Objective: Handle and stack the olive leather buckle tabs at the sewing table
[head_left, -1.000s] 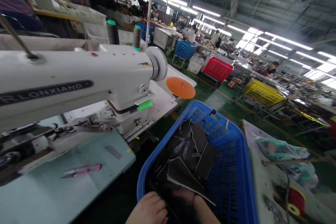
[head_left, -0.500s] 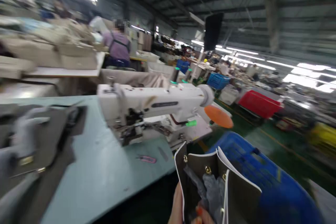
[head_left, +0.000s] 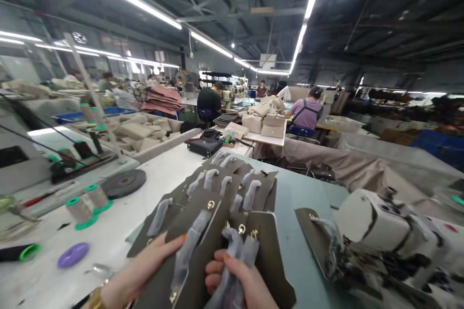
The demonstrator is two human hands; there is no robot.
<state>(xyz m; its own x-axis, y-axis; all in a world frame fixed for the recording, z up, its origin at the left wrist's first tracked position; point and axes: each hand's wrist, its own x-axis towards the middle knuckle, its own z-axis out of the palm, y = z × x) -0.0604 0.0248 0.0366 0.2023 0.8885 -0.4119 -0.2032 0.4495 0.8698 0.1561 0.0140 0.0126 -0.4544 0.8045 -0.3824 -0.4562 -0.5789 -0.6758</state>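
Note:
A dark olive bag panel [head_left: 197, 203] with gold rings and a strap wrapped in grey plastic is in my left hand [head_left: 152, 263]. The thumb lies on top of the panel; the other fingers are mostly hidden beneath it. My right hand [head_left: 242, 277] is closed around plastic-wrapped handles [head_left: 234, 241] on another olive panel [head_left: 271, 251] with a pale edge, just to the right. Beyond both hands, several similar panels [head_left: 224, 174] with wrapped handles lie overlapped in a pile on the table [head_left: 293, 203].
A white sewing machine [head_left: 369, 222] stands at the right, with an olive piece [head_left: 313, 231] beside its head. On the left lie thread cones [head_left: 81, 210], a purple oval object [head_left: 73, 255] and a dark tape roll [head_left: 124, 183]. People sit working farther back.
My view has swung left, so the sewing machine has shifted to the right. The olive pieces in my hands, earlier near the blue basket, are now at the near end of the pile.

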